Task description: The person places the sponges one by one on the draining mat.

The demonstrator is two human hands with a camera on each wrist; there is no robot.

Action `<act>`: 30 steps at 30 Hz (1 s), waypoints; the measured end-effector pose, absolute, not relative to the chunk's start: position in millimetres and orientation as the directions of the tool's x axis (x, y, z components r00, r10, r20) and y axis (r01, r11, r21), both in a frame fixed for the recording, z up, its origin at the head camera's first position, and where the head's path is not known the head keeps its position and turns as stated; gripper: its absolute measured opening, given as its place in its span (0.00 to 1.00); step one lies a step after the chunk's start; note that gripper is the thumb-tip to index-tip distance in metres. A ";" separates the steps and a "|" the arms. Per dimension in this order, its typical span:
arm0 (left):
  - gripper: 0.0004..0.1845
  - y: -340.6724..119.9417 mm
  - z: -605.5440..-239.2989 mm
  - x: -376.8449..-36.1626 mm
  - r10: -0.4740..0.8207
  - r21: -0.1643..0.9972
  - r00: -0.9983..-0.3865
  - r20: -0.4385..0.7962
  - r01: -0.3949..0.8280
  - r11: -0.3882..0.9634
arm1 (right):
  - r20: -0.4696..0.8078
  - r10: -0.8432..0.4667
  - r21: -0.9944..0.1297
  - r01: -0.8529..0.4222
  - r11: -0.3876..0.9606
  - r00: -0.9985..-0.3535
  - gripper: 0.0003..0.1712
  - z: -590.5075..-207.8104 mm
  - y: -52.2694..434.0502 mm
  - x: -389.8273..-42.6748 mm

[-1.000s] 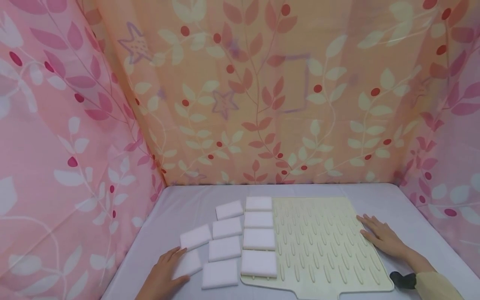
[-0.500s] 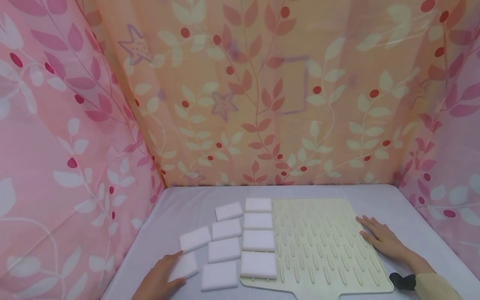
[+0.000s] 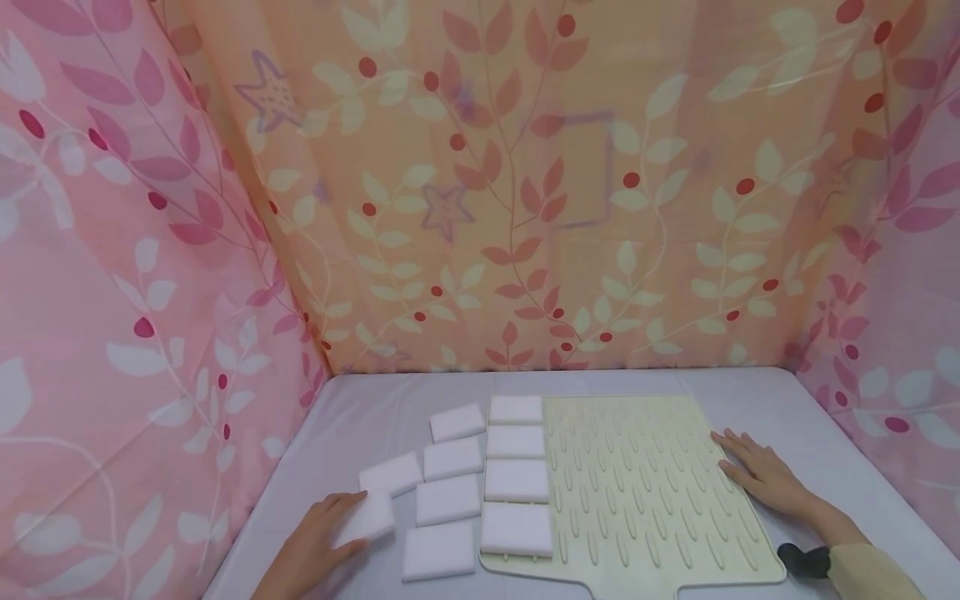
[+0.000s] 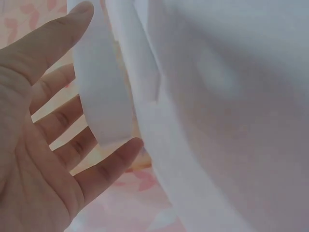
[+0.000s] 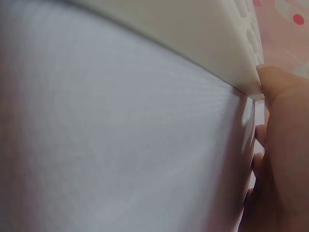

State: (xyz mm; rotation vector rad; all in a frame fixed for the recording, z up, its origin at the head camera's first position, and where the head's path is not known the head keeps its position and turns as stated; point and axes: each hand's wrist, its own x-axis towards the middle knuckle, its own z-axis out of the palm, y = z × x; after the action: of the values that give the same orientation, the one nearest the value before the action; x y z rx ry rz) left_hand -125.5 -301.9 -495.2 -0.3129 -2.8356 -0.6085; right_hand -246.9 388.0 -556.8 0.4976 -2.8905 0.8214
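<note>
In the head view my left hand (image 3: 311,542) pinches a white sponge block (image 3: 371,518) between thumb and fingers at the lower left. The left wrist view has the same sponge (image 4: 104,87) upright between the thumb and the outstretched fingers. My right hand (image 3: 768,479) rests at the right edge of a cream ridged board (image 3: 645,492), its fingers extended. Seen from the right wrist, the thumb touches the board's edge (image 5: 203,34). Several white sponges (image 3: 517,479) lie in a column down the board's left side. More loose sponges (image 3: 448,498) lie between that column and my left hand.
A white cloth covers the table (image 3: 330,417). Patterned fabric walls (image 3: 450,275) enclose it at the back and on both sides. A small black object (image 3: 804,560) lies by my right wrist. The board's tab (image 3: 637,590) points toward me at the bottom.
My left hand has drawn slightly left with the sponge and raised it a little off the table. The right hand, the board and the other sponges have stayed in place.
</note>
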 end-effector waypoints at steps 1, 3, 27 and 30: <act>0.32 -300.0 -493.8 -126.5 0.159 0.378 -0.947 0.278 0.260 0.889 | 0.177 -0.283 -0.497 -0.334 0.801 -0.943 0.33 -557.0 388.1 -247.2; 0.32 -295.7 -490.7 -129.7 0.168 0.377 -0.936 0.310 0.283 0.882 | 0.172 -0.284 -0.501 -0.332 0.799 -0.943 0.33 -557.6 388.2 -247.7; 0.31 -248.3 -477.4 -180.0 0.311 0.430 -0.890 0.333 0.437 0.790 | 0.206 -0.287 -0.490 -0.353 0.797 -0.935 0.32 -559.8 389.5 -246.3; 0.32 -241.3 -476.2 -186.7 0.334 0.428 -0.881 0.335 0.458 0.779 | 0.200 -0.284 -0.494 -0.347 0.797 -0.938 0.32 -559.5 388.7 -245.9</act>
State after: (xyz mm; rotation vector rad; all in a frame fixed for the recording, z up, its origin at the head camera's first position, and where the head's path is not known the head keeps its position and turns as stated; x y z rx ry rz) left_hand -186.7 -241.3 -476.2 -0.6180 -2.7313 -0.7481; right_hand -245.9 388.7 -559.5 0.5053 -2.8676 0.8214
